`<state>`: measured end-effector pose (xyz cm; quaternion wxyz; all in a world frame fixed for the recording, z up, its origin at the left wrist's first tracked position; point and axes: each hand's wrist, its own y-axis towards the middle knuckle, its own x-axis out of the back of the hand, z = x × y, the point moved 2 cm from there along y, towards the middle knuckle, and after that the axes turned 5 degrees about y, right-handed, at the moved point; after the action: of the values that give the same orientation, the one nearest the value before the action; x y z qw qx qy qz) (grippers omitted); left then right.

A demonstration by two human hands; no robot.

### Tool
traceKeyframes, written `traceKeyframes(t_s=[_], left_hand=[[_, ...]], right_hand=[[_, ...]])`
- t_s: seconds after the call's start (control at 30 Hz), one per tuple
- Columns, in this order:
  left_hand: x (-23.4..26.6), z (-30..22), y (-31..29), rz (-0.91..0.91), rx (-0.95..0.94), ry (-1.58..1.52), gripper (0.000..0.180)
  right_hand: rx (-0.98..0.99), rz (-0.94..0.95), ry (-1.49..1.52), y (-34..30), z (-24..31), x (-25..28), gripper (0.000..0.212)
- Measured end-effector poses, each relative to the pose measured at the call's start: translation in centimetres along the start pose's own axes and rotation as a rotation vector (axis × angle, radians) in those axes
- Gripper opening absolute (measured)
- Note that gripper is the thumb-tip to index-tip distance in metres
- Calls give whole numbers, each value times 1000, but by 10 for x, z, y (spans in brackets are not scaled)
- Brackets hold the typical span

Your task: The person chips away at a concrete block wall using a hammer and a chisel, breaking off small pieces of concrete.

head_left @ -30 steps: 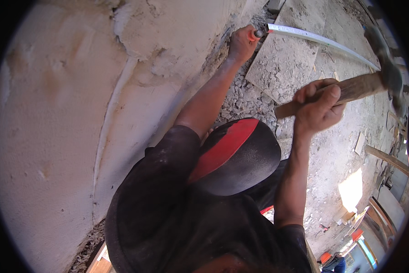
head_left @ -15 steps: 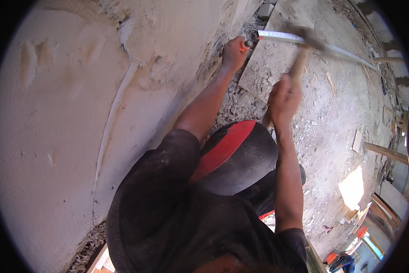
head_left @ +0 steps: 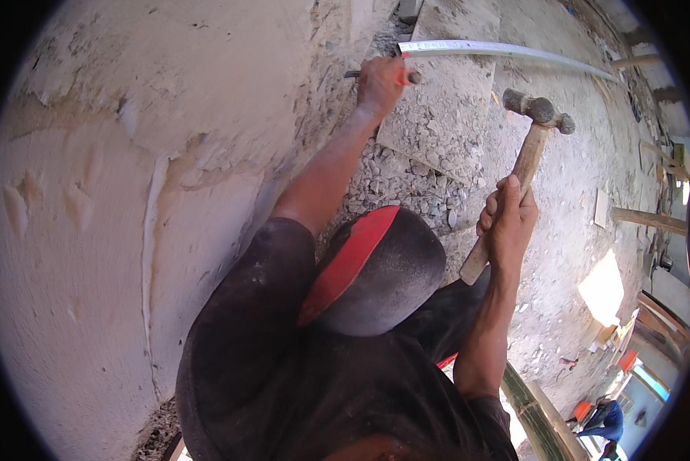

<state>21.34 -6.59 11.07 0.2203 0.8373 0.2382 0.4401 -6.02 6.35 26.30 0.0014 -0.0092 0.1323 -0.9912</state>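
My left hand (head_left: 381, 81) grips a metal chisel (head_left: 412, 77) with a red grip, held against the base of a rough plaster wall (head_left: 130, 169). My right hand (head_left: 507, 223) holds the wooden handle of a hammer (head_left: 531, 131), whose steel head is raised to the right of the chisel and apart from it. Broken rubble (head_left: 406, 180) lies below the chisel. A black and red cap brim (head_left: 375, 269) and my dark shirt fill the lower middle.
A long pale metal strip (head_left: 506, 52) lies across the dusty floor past the chisel. A flat concrete slab (head_left: 445, 123) rests on the rubble. Wooden pieces (head_left: 644, 221) lie at the right. Another person in blue (head_left: 606, 419) crouches at the lower right.
The hammer has swung back from the chisel, up and to the right. My left hand keeps the chisel at the wall.
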Motion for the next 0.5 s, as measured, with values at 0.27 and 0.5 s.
traceKeyframes(t_s=[0.27, 0.5], left_hand=[[9, 23, 6, -160, 183, -170, 16], [13, 19, 15, -223, 259, -231, 12]], right_hand=[[336, -81, 123, 2, 68, -20, 38], [765, -89, -318, 60, -15, -83, 30]])
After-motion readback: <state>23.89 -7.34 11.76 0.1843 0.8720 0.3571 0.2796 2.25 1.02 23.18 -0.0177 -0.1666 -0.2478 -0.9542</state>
